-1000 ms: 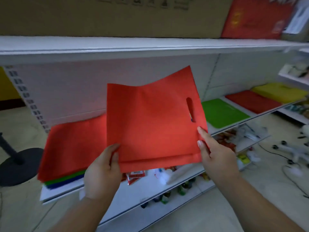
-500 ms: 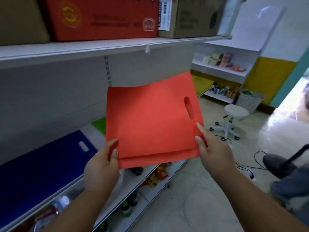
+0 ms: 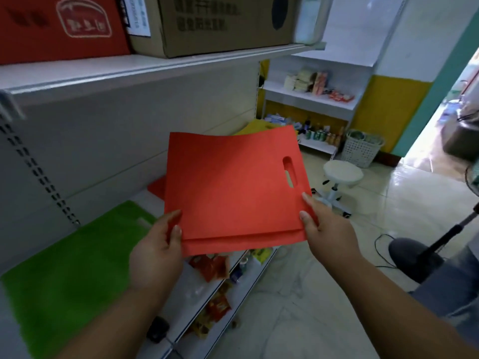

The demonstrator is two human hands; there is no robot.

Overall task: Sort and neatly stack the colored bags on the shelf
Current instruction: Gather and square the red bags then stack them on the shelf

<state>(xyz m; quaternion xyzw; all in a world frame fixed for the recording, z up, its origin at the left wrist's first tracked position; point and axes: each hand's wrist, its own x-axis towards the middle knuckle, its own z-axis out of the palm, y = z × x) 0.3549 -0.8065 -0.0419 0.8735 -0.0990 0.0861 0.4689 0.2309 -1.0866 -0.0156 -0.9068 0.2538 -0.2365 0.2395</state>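
Observation:
I hold a flat red bag (image 3: 228, 187) with a cut-out handle slot in front of me, above the white shelf (image 3: 153, 200). My left hand (image 3: 155, 247) grips its lower left corner and my right hand (image 3: 324, 226) grips its lower right edge. A second red layer shows under its bottom edge. On the shelf at the left lies a green bag (image 3: 67, 270). Behind the held bag a stack of red bags (image 3: 156, 189) peeks out, and a yellow bag (image 3: 255, 126) lies farther along the shelf.
Cardboard and red boxes (image 3: 212, 22) stand on the upper shelf. Snack packets (image 3: 212, 265) fill the lower shelves. A white stool (image 3: 342, 174), a white basket (image 3: 361, 149), another shelf unit and a black stand base (image 3: 414, 257) occupy the tiled floor at right.
My view has swung right along the shelf: the mixed pile and the blue bag have passed out of sight, and the green, red and yellow bags are now near. Both hands still hold the red bag.

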